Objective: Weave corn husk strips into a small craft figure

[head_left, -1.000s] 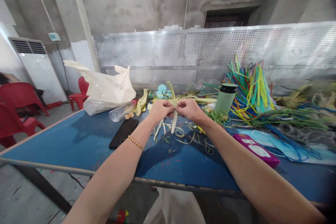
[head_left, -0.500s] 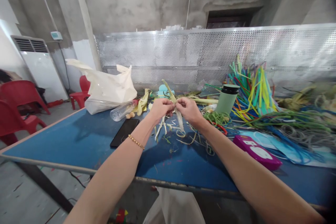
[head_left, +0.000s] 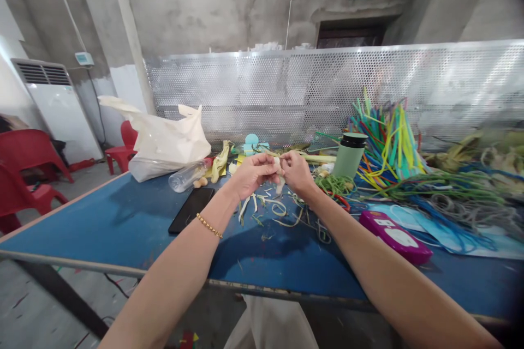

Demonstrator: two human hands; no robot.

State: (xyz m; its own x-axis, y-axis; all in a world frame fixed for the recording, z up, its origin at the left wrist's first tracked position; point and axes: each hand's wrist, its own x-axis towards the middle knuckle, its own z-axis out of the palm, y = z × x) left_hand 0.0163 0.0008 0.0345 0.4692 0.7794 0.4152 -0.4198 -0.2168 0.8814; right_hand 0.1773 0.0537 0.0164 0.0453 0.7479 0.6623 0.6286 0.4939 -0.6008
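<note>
My left hand (head_left: 254, 175) and my right hand (head_left: 297, 173) meet above the middle of the table, fingers pinched together. Between them is a pale corn husk strip (head_left: 280, 185), its lower end hanging under the fingers and the rest mostly hidden by them. Both hands grip it. On the blue tabletop (head_left: 262, 262) just below lie thin pale and green shreds (head_left: 278, 208), some curled. A yellowish husk piece (head_left: 221, 162) rests to the left of my left hand.
A black phone (head_left: 191, 210), a clear bottle (head_left: 186, 177) and a white plastic bag (head_left: 167, 136) are at left. To the right stand a green canister (head_left: 349, 159), a purple box (head_left: 395, 237), green cords (head_left: 333, 182) and a bundle of colourful strips (head_left: 403, 142). A perforated metal screen (head_left: 245, 87) rises behind.
The long husk strip that stuck up and down between my hands is now gathered or folded at my fingers. My left hand has turned, showing more of its palm side. The view has shifted slightly.
</note>
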